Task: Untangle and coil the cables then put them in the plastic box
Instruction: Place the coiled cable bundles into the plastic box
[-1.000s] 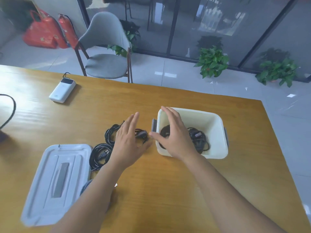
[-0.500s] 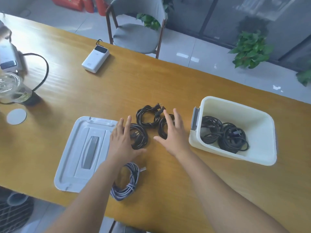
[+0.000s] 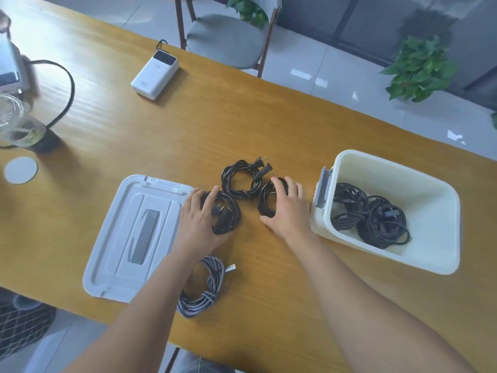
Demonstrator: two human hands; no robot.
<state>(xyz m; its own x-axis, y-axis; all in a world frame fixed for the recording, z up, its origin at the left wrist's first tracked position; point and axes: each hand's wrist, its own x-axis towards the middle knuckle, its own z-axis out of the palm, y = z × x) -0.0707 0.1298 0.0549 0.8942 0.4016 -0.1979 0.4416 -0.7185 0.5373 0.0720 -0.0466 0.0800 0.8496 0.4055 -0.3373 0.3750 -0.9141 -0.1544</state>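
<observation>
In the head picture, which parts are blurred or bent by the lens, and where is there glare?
Head view: the far left edge is smeared, blurring the plastic cup; the wide lens bows the table edge; pale window glare lies on the wood at upper left; the hands and black coils stay sharp.

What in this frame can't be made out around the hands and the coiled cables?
- Head view: the left hand covers part of the left black coil.
- The right hand covers part of the right black coil; whether the fingers grip it is unclear.
- The left forearm hides part of the grey braided cable.
- How many cables lie in the plastic box is unclear; the coils overlap.
</observation>
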